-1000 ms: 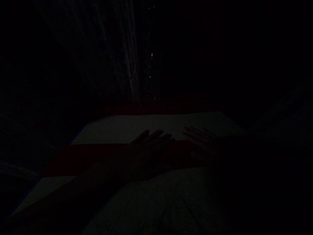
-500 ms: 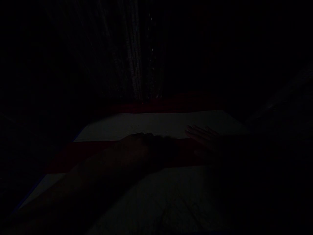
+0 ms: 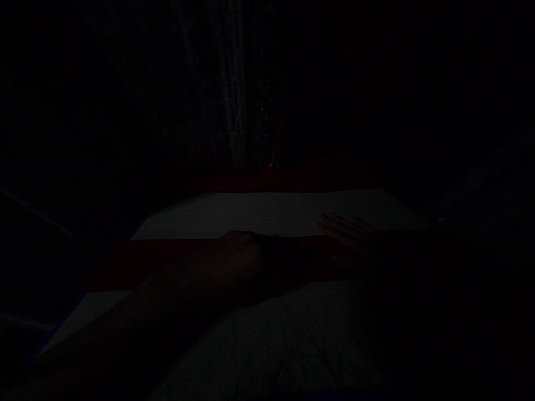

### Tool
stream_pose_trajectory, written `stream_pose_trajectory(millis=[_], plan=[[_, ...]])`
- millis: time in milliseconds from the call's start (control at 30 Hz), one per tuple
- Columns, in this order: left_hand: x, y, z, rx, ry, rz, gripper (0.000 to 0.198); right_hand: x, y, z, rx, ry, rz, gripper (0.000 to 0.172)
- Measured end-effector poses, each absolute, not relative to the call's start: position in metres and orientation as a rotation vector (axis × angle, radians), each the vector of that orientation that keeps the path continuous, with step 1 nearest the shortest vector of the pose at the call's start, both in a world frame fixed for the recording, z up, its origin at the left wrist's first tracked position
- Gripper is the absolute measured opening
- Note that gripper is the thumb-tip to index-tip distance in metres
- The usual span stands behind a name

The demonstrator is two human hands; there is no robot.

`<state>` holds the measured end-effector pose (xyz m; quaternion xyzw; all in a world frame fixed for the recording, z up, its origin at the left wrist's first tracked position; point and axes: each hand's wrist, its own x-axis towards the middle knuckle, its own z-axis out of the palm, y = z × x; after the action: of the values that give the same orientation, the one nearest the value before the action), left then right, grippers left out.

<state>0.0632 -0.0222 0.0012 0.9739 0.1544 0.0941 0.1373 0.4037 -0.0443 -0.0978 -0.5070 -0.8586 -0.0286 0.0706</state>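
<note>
The picture is very dark. A red band (image 3: 121,264), apparently cloth, runs across a pale flat surface (image 3: 251,211). On this band rests my left hand (image 3: 240,250), rounded with knuckles up and fingers curled under in shadow; whatever it may grip is hidden. To its right lies my right hand (image 3: 349,231), flat, with its fingers stretched out over the edge between the red band and the pale surface. Dark shadow covers the rest of the right arm.
A second red strip (image 3: 251,182) borders the far end of the pale surface. Blue edging (image 3: 62,323) follows its left side. Beyond the far end, faint ribbed vertical streaks (image 3: 236,111) show in the dark; I cannot tell what they are.
My left hand has shifted slightly to the right along the red band. The right hand stays in nearly the same place, and the view has moved a little.
</note>
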Motion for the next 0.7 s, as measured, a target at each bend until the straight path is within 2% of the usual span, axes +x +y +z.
stream_pose_trajectory(millis=[133,200,333,600,700], plan=[[0.075,-0.025,-0.016,2.881,0.632,0.292,0.062,0.402,-0.042,-0.098,-1.524,-2.593,-0.079,0.066],[0.079,-0.027,-0.030,2.899,0.635,0.216,0.071,0.401,-0.043,-0.098,-1.538,-2.569,-0.110,0.065],[0.080,-0.031,-0.043,2.904,0.650,0.137,0.067,0.402,-0.046,-0.100,-1.539,-2.591,-0.183,0.066],[0.076,-0.026,-0.033,2.670,0.773,0.204,0.050,0.419,-0.046,-0.109,-1.532,-2.675,-0.190,0.071],[0.077,-0.021,-0.029,2.749,0.812,0.259,0.048,0.417,-0.040,-0.101,-1.587,-2.628,-0.142,0.062]])
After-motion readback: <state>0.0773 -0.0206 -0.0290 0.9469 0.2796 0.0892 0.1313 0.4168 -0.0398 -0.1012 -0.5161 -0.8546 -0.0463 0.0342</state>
